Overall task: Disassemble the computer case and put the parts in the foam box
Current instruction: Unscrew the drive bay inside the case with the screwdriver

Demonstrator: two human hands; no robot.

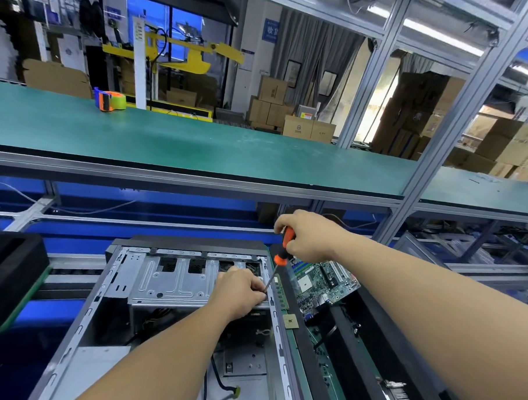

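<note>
Head view | right hand [306, 234] clenched round orange-black screwdriver [284, 244], centre-right of frame, tip slanted down to left hand's fingers | left hand [241, 290] pinching at drive cage [169, 282] edge, lower centre | computer case [141, 326] open, lower left | motherboard [326, 280] just right of case, in foam box [347, 326]

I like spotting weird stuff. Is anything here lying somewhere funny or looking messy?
Yes. A small square chip lies loose on the bench, apart from the green motherboard tilted in the black foam box. Loose cables trail inside the open computer case.
</note>
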